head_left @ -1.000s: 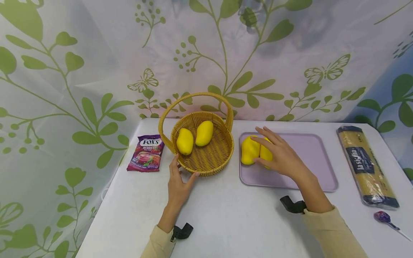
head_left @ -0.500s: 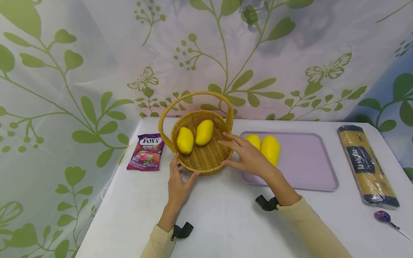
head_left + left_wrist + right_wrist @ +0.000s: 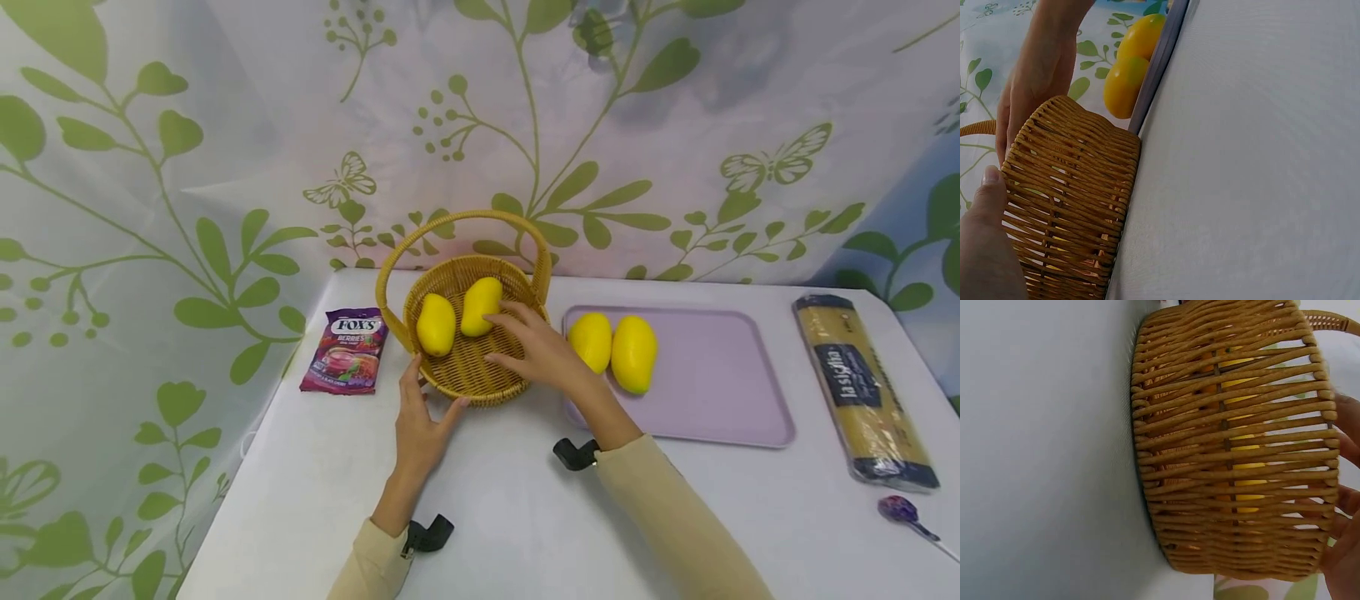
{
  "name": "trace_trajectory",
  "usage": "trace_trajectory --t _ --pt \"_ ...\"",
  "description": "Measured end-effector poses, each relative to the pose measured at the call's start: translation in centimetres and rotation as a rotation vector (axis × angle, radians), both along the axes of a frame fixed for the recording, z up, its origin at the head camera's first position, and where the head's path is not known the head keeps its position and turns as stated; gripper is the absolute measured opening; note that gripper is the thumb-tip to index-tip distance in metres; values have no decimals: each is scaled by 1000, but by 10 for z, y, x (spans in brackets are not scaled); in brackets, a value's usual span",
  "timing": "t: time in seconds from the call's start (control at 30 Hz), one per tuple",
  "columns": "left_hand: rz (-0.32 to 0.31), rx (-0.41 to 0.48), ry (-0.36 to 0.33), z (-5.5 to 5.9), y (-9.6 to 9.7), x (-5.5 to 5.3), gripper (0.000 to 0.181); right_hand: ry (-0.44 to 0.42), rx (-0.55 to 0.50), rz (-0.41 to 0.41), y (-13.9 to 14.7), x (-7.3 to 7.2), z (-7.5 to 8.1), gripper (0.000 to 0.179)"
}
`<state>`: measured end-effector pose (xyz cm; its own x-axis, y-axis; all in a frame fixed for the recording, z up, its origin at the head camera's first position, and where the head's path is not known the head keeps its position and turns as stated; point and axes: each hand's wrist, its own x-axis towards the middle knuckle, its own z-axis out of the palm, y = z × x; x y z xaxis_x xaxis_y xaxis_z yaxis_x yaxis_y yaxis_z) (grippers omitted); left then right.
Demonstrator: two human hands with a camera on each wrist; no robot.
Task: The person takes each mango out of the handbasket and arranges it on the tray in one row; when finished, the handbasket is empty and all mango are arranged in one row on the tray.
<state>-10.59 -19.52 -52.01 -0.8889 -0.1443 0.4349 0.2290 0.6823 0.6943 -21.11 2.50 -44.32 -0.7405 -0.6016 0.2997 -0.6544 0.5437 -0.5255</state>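
1. Left of centre in the frame, two fruits are held in the wicker basket (image 3: 472, 375): the left mango (image 3: 437, 325) and the right mango (image 3: 480, 307).
2. The bit that probably matters: the right mango is placed just up and to the left of the right hand (image 3: 542, 348), with the fingertips right at its edge. Whether it's actually being touched can't be told from here.
3. Its long axis is pointed mostly up the frame, tipped a little to the right, so it's set roughly across that hand's reach rather than along it.
4. The right hand is clearly the nearer one. Its fingers are spread and softly bent, a decent gap is left to the thumb, and nothing seems to be gripped.
5. The left hand (image 3: 422, 435) is placed at the basket's lower-left edge, thumb and forefinger wide apart. Looks like the basket is being steadied, not grabbed.
6. Right of centre, the first tray mango (image 3: 590, 342) and the second tray mango (image 3: 634, 354) are set side by side on the purple tray (image 3: 720, 367).
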Motion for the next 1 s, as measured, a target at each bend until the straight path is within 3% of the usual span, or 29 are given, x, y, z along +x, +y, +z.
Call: trace_trajectory --t 0.47,0.8,1.0 --pt "10 3 -15 0 0 1 95 -117 100 -48 -33 -31 -3 66" --pt "11 2 -17 1 -2 1 95 -241 172 -76 -46 -42 -9 81" --pt "9 -12 -25 0 -1 0 95 -267 212 -68 -47 -43 -10 74"
